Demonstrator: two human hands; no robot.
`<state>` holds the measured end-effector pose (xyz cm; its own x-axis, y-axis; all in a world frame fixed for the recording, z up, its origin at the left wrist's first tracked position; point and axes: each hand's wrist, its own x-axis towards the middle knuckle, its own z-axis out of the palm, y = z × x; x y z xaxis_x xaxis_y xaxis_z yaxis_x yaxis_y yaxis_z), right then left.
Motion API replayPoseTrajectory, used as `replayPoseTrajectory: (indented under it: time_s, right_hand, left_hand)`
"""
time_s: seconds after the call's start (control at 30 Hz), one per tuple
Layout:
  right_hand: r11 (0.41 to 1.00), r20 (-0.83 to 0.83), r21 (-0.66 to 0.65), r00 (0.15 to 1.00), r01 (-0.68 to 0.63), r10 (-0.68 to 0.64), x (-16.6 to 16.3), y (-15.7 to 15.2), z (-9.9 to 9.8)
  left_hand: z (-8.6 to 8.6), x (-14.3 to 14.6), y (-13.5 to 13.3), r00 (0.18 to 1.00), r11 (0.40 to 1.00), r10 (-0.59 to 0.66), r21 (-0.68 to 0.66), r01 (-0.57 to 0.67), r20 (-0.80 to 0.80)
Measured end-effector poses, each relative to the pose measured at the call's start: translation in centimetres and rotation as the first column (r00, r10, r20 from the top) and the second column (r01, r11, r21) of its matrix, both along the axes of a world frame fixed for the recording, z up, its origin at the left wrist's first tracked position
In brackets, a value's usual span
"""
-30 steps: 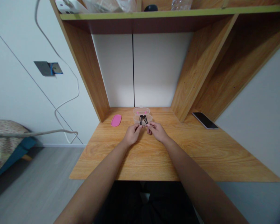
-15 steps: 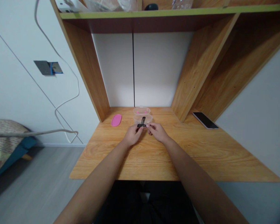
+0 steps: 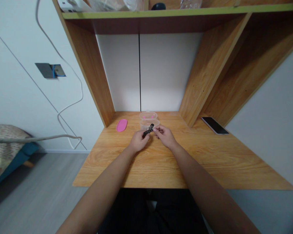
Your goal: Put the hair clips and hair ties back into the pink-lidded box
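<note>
On my feed both hands meet just above the middle of the frame, over the wooden surface (image 3: pixel 161 165). My left hand (image 3: pixel 137 142) is closed in a pinch on the lower end of a thin black clip (image 3: pixel 148 130), which slants up and to the right from its fingertips. It is too small for me to tell whether it is one clip or two laid together. My right hand (image 3: pixel 165 136) sits just to the right with its fingers curled in and its fingertips at the clip's upper end; I cannot tell whether they grip it or only touch it. The clip hangs in the air just in front of a small clear plastic box (image 3: pixel 148 119), which stands open on the surface with something pink showing inside it. A pink oval lid (image 3: pixel 121 125) lies flat to the left of the box, apart from it. Well to the right, a dark phone (image 3: pixel 215 125) lies face up near the foot of the slanted wooden panel. A white cable (image 3: pixel 70 105) loops down the wall at the left of the frame, and the corner of a bed (image 3: pixel 5 146) shows at the lower left edge.
</note>
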<state>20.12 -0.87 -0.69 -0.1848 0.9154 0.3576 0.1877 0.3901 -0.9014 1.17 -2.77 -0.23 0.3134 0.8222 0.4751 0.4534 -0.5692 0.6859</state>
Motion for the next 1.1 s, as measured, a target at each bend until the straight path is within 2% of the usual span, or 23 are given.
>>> replayPoseTrajectory:
  time_s: [0.5, 0.73, 0.9, 1.1]
  right_hand:
    - [0.984, -0.110, 0.016, 0.979, 0.177, -0.174, 0.30, 0.48, 0.47]
    - [0.991, -0.108, -0.030, 0.985, 0.132, -0.134, 0.21, 0.84, -0.08]
    - [0.988, -0.148, -0.052, 0.977, 0.145, -0.152, 0.11, 0.77, 0.31]
    - [0.987, -0.175, -0.093, 0.974, 0.129, -0.144, 0.14, 0.76, 0.55]
  left_hand:
    - [-0.32, -0.05, 0.19, 0.999, 0.999, -0.040, -0.015, 0.039, -0.008]
    - [-0.26, -0.12, 0.05, 0.997, 0.997, -0.081, -0.007, 0.080, -0.015]
    - [-0.04, -0.06, -0.10, 0.996, 0.996, -0.085, -0.009, 0.085, -0.020]
    - [-0.08, -0.04, 0.06, 1.000, 1.000, -0.001, 0.008, 0.001, -0.020]
